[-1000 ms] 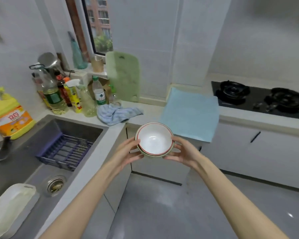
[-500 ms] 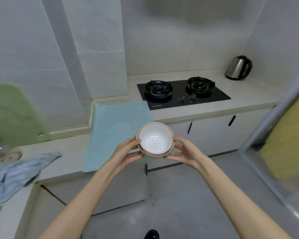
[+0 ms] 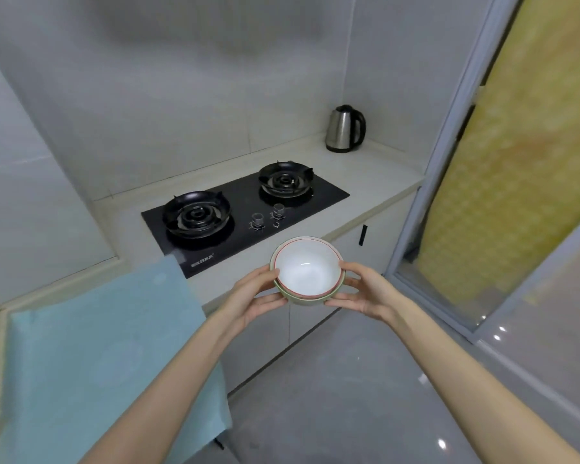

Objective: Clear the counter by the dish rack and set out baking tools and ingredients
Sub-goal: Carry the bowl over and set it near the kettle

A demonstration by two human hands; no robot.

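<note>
Nearest, held in the air above the grey floor point(image 3: 349, 380), clasped between left grip point(image 3: 252, 296) and right grip point(image 3: 365, 293): nested bowls point(image 3: 307, 269). Both grips partly curled, grasping the stack from opposite sides, with thumbs up at the rim and fingertips under the base. Inner bowl white with a thin red line round the rim. Outer bowl pale green, seen only as a band around and beneath the white one. Stack upright, just in front of the counter point(image 3: 375, 175) edge.

To the left, draped over that edge, a light blue cloth point(image 3: 98, 346). Just beyond the bowls, set into the counter, a black two-burner gas hob point(image 3: 241, 216) with two knobs. Small white brand lettering at its front left corner, too small to read. Farther back, in the corner, a steel electric kettle point(image 3: 345, 128) with a black handle. At right, a sliding door point(image 3: 516, 162) with yellow patterned glass.
</note>
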